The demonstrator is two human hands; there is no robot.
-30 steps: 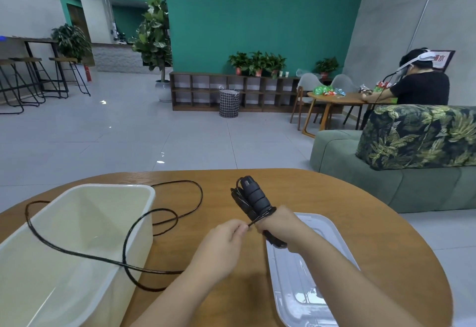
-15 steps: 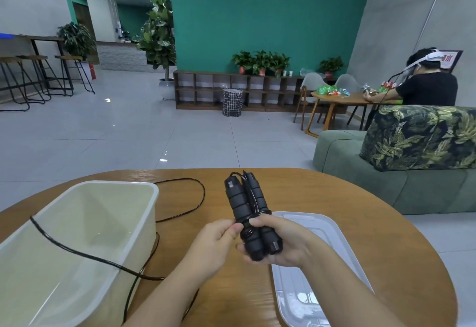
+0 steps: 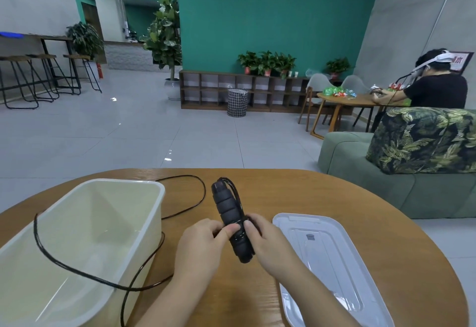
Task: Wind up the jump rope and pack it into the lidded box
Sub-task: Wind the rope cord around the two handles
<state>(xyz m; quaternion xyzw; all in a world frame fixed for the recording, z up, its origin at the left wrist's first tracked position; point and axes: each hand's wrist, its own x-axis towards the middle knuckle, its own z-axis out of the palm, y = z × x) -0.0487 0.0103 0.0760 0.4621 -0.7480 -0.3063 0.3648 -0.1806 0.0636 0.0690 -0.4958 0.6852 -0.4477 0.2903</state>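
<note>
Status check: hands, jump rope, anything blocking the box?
Both hands, left hand and right hand, grip on the jump rope handles. Loose cord draped across the open box, not yet wound. Lid off, flat on the table.

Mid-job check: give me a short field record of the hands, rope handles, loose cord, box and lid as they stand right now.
left hand: gripping the handles low down
right hand: gripping the same handles from the other side
jump rope handles: black, held together, tips pointing away
loose cord: unwound, draped over the box's rim and looping on the table
box: cream, open, left of the hands
lid: clear, flat on the table, right of the hands
</note>
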